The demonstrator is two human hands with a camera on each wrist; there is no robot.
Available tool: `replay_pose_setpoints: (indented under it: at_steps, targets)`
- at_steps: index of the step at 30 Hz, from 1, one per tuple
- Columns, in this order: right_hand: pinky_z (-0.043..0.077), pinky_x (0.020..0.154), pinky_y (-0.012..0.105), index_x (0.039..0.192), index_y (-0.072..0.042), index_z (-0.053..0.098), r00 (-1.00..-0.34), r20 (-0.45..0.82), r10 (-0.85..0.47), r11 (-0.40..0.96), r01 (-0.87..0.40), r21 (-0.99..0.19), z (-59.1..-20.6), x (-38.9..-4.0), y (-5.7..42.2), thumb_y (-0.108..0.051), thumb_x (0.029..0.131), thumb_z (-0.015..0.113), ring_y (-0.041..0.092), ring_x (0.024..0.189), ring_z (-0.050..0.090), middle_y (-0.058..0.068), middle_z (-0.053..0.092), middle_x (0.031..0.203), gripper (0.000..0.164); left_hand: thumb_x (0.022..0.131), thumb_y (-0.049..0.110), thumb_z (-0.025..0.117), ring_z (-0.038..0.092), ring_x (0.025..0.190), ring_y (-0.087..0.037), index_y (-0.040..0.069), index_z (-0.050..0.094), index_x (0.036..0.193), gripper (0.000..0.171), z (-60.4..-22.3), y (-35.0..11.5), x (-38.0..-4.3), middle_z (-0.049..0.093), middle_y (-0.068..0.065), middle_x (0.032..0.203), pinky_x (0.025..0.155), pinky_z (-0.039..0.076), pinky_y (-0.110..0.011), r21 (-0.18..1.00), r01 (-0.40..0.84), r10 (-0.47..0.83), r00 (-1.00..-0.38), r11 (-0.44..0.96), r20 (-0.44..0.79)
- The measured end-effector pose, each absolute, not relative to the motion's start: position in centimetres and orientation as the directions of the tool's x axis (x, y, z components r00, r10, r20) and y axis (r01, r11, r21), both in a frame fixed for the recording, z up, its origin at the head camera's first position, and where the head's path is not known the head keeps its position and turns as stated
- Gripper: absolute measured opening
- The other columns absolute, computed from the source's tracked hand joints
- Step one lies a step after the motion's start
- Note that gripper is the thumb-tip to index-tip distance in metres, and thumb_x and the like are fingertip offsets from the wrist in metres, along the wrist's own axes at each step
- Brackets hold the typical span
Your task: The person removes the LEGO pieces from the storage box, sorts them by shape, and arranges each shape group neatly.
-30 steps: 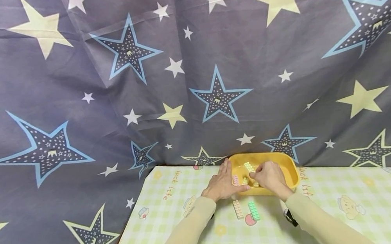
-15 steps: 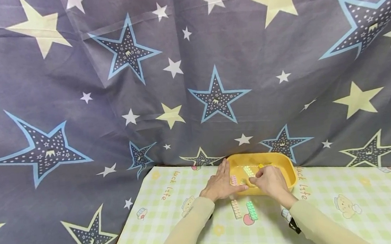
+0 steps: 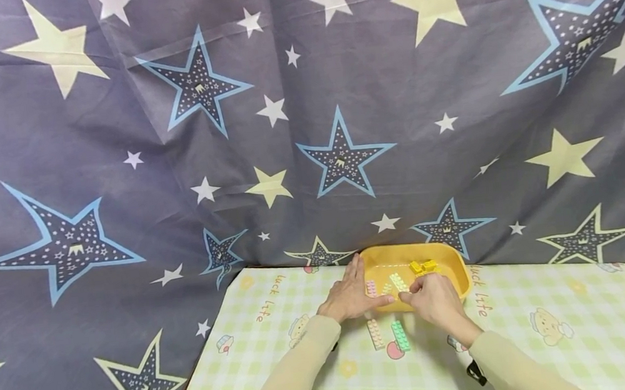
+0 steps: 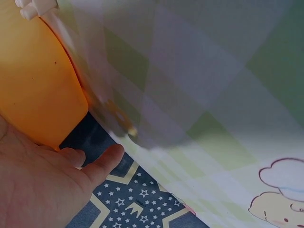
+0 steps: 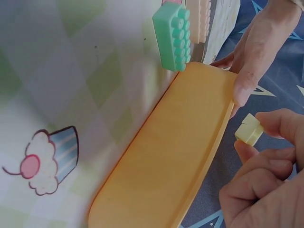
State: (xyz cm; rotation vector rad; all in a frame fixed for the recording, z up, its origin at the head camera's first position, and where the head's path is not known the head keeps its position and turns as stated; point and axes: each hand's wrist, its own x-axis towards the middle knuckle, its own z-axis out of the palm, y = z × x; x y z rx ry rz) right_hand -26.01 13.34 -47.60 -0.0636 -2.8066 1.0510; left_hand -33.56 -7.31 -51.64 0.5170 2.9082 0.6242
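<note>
tabletop (image 3: 415, 376), yellow tray (image 3: 385, 262), blocks (image 3: 397, 282) inside

Pale-yellow brick (image 5: 249, 130), orange-yellow tub (image 5: 161, 147), green-checked cloth (image 3: 603, 343)

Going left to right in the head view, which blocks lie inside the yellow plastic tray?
Pink studded plastic block, small pale-yellow block, longer pale-yellow studded block, bright yellow plastic blocks.

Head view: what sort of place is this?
Probably an indoor play or filming corner: a star-print cloth hangs behind a table with cartoon prints, and a yellow tub there holds toy bricks.
</note>
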Motion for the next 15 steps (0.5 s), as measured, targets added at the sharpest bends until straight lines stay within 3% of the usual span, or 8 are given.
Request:
replay_pose_setpoints:
  at_steps: [8,15]
  targets:
    - [0.055,0.07,0.038,0.082,-0.005,0.082,-0.986,0.134,0.095,0.749,-0.018,-0.663,-47.7,-24.9,13.4,-0.025,0.086,0.09,0.022,0.078,0.07,0.009,0.082,0.084,0.021,0.09,0.079,0.071,0.016,0.174,-0.031,0.007,0.007,0.176,0.13,-51.5,-7.3,-33.5,0.002,-0.009,0.187,0.132,0.034,-0.065,0.427,0.31,0.363,-0.931,0.849,-0.047]
    - [0.052,0.068,0.034,0.078,-0.006,0.081,-0.984,0.146,0.102,0.731,-0.025,-0.682,-48.1,-24.1,13.5,-0.022,0.084,0.091,0.017,0.071,0.063,0.005,0.079,0.076,0.02,0.09,0.08,0.07,0.018,0.173,-0.031,0.006,0.006,0.176,0.131,-51.7,-7.3,-33.6,0.001,-0.01,0.187,0.131,0.036,-0.065,0.419,0.32,0.368,-0.929,0.85,-0.036]
